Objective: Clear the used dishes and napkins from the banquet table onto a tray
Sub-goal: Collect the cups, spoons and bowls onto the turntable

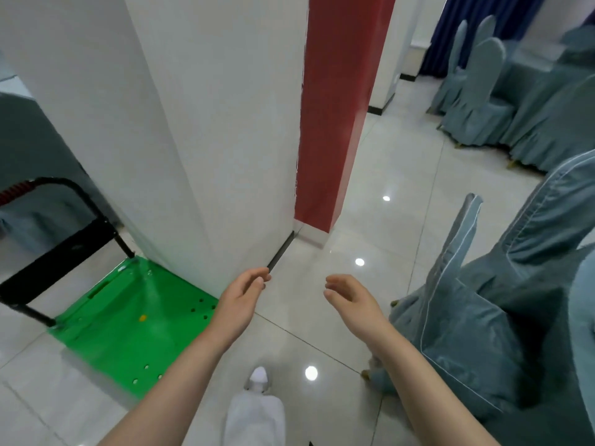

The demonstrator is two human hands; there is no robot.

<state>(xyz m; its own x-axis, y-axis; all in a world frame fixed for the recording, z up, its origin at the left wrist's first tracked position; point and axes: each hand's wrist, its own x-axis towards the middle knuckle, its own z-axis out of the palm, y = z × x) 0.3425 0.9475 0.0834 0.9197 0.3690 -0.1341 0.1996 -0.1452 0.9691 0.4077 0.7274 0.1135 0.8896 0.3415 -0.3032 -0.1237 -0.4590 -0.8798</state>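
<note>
Over glossy tile floor (380, 175), I'm holding left hand (240, 297) and right hand (349, 299) loosely curled, empty, white pillar (199, 123) ahead, green cart (128, 320) left, covered chairs (476, 304) right.

The white pillar (193, 123) hides part of the green cart (128, 320); the frame's right edge cuts the near covered chair (483, 317).

White pillar (193, 123), glossy tiled floor (386, 188)

Left hand (243, 292), right hand (349, 296) outstretched (loosely curled, empty).
</note>
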